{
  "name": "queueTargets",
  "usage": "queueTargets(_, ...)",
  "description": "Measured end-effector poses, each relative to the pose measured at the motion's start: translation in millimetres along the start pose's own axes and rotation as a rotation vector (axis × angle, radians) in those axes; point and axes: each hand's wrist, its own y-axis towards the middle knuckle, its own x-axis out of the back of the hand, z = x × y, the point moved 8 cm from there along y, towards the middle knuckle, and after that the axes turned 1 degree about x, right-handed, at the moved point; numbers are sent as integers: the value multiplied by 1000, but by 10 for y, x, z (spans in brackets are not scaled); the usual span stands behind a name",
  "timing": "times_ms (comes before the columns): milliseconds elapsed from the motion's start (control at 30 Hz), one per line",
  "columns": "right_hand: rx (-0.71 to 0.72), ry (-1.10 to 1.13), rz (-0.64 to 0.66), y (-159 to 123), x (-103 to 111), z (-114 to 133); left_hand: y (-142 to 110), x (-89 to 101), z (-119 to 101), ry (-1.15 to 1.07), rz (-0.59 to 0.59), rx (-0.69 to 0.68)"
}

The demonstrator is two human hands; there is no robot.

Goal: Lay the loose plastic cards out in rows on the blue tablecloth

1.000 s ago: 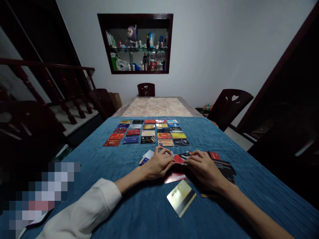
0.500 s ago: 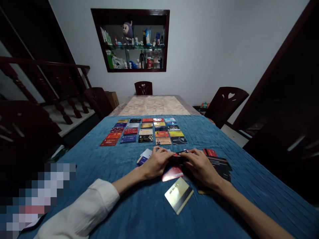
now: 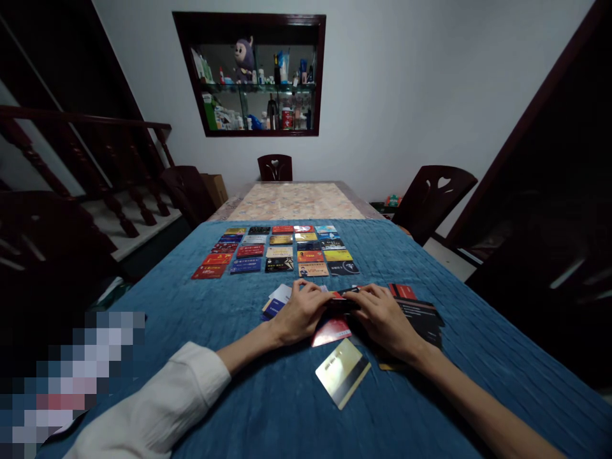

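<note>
My left hand (image 3: 301, 313) and my right hand (image 3: 382, 317) rest on a loose heap of plastic cards on the blue tablecloth (image 3: 201, 331). Both pinch a dark card (image 3: 343, 301) between their fingertips, held just above the heap. A red card (image 3: 332, 330) lies under the hands. A gold card with a black stripe (image 3: 342, 371) lies alone nearer to me. Black cards (image 3: 423, 315) spread to the right of my right hand, white and blue cards (image 3: 276, 298) to the left. Beyond the hands, a grid of cards (image 3: 280, 252) is laid out in neat rows.
The far end of the table (image 3: 296, 201) shows a bare patterned top. Dark wooden chairs stand at the far end (image 3: 275, 167), right (image 3: 433, 194) and left (image 3: 189, 191). A wall niche with shelves (image 3: 253, 76) holds bottles and a plush toy. A stair railing (image 3: 86, 166) runs along the left.
Both hands have drawn together on the heap and closed their fingertips on the dark card. The view shifted slightly; the grid is unchanged.
</note>
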Motion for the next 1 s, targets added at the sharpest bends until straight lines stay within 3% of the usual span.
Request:
queueTargets(300,42,-123,-48,42,64,101,-4,74,81,-72,-68,97)
queueTargets(1000,86,-257,-228,26,184,194,-11,75,101,-80,-77,91)
